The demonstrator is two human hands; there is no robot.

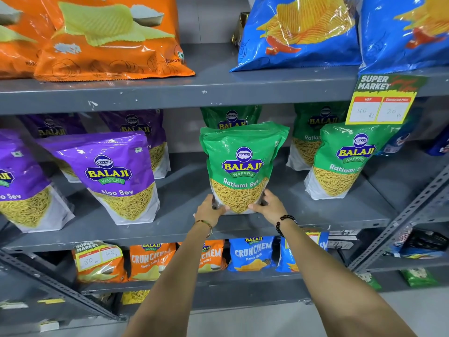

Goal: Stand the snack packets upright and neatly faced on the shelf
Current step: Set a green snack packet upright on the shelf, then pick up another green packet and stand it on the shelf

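Note:
A green Ratlami Sev packet stands upright at the front middle of the grey middle shelf, label facing me. My left hand grips its lower left corner and my right hand grips its lower right corner. Another green packet stands right behind it. To the right, a green packet stands at the front with one more behind. To the left stand purple Aloo Sev packets, leaning slightly, with others behind them.
Large orange and blue chip bags fill the top shelf. A yellow price tag hangs from its edge at right. Small Crunchem packets line the lower shelf. A perforated metal upright stands at right.

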